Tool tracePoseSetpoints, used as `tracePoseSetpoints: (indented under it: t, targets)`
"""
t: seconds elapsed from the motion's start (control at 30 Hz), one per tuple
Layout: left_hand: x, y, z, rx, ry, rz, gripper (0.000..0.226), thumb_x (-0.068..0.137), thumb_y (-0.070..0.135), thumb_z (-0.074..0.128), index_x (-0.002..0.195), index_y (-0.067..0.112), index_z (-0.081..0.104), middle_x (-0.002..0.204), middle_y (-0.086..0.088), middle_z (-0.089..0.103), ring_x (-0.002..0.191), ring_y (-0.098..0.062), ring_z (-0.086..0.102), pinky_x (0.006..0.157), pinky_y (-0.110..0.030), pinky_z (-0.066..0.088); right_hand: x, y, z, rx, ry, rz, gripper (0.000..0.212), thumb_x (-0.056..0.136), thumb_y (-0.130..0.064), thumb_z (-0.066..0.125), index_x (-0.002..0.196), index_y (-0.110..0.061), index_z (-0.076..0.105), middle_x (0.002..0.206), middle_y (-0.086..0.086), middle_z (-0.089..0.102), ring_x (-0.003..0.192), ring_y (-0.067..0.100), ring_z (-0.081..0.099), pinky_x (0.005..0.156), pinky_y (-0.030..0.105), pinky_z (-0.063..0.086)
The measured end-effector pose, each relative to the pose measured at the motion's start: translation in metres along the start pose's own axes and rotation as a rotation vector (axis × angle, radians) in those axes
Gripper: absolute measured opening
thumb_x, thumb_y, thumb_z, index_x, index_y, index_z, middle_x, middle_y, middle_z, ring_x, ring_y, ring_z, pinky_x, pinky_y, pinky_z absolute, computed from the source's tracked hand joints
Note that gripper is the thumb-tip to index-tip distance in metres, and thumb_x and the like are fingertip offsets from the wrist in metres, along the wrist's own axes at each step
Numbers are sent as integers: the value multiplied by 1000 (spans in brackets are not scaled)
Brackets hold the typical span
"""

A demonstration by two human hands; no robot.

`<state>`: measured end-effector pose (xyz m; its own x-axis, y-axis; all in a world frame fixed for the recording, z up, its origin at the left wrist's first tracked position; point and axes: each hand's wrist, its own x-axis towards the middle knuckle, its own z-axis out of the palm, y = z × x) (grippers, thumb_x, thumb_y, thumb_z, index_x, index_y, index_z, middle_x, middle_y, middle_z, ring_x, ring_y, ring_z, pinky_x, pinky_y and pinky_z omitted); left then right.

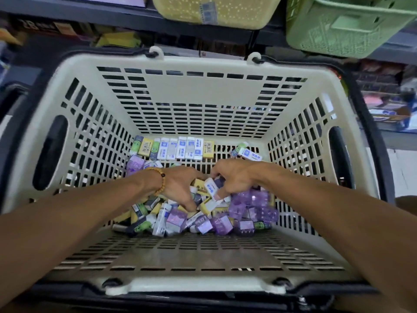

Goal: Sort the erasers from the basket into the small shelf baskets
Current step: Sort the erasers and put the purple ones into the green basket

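Observation:
A big cream slatted basket [203, 86] fills the view. On its floor lies a heap of small erasers [198, 219] in white-blue, yellow, purple and green wrappers. A tidy row of erasers [178, 148] stands along the far wall. Both my hands are down in the heap. My right hand [234, 177] pinches a white-and-blue eraser [212, 187] between thumb and fingers. My left hand [180, 188], with a bead bracelet on the wrist, reaches into the pile with fingers bent down among yellow erasers; whether it holds one is hidden.
Two small baskets sit on the shelf above: a yellow one [214, 12] in the middle and a green one [345, 26] at the right. Dark shelf rails run behind the big basket. Black handles [370, 159] lie folded along its sides.

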<state>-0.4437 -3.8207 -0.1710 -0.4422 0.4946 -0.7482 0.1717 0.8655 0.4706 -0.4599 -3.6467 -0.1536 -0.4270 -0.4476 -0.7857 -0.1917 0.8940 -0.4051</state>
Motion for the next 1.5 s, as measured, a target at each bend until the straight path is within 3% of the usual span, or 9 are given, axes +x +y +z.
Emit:
tracePoseSetpoints:
  t: [0.13,0.33,0.53,0.73,0.97,1.13,1.3,1.43,1.5]
  targets:
    - [-2,-4,2,-111,34,43,57,70,28,81,116,35,47,135,3,50,82,0,64,68,-17,50,-4,8,-4,120,4,24,24,87,-25,71,108,-16,61,98,-5,59,97,20,59,84,34,47]
    - [4,4,14,53,72,143,67,73,34,81,132,34,50,141,2,52,121,-20,53,104,-35,41,-18,20,-28,247,172,85,48,91,-30,68,134,-15,54,132,5,60,111,21,59,99,38,47]
    - [1,1,7,51,54,172,41,78,31,77,114,32,59,118,-1,62,104,-19,58,88,-32,47,-15,24,-26,643,258,61,31,92,-21,68,121,-16,58,108,13,68,79,18,59,61,28,50]
    - [-2,10,-2,29,-65,140,33,79,22,73,104,34,54,82,11,52,61,1,52,55,-19,38,-9,22,-23,985,299,50,10,95,-16,63,103,-12,57,87,9,61,70,16,54,58,27,48]
    - [-23,6,-7,-448,111,70,34,83,13,70,109,28,55,81,0,64,43,-13,44,40,-22,35,-3,16,-23,1191,309,33,27,96,-18,61,120,-8,56,115,21,67,87,24,69,67,28,58]
    - [-58,6,-10,-705,265,-82,37,84,11,70,111,30,55,80,-13,72,32,-5,29,34,-13,25,14,1,-26,1109,382,17,16,98,-17,58,110,-7,57,99,15,65,81,22,68,66,29,56]
    - [-104,-15,-11,-1026,467,-256,34,82,8,72,110,22,58,76,-8,73,53,-13,57,52,-22,45,53,-45,-30,899,383,-18,16,97,-18,60,111,-12,57,90,4,64,70,10,63,53,22,53]
    - [-122,-31,-14,-1346,682,-378,27,81,2,72,104,12,63,81,-12,75,65,-18,71,52,-30,56,81,-84,-32,806,350,-56,54,93,-22,66,140,-4,45,103,9,60,91,25,66,63,30,56]
    - [-125,-35,-15,-1443,750,-394,29,79,3,74,104,12,63,88,-14,75,76,-25,73,61,-37,58,91,-96,-29,745,364,-66,37,90,-24,70,117,-1,59,101,18,59,93,34,64,72,39,58]
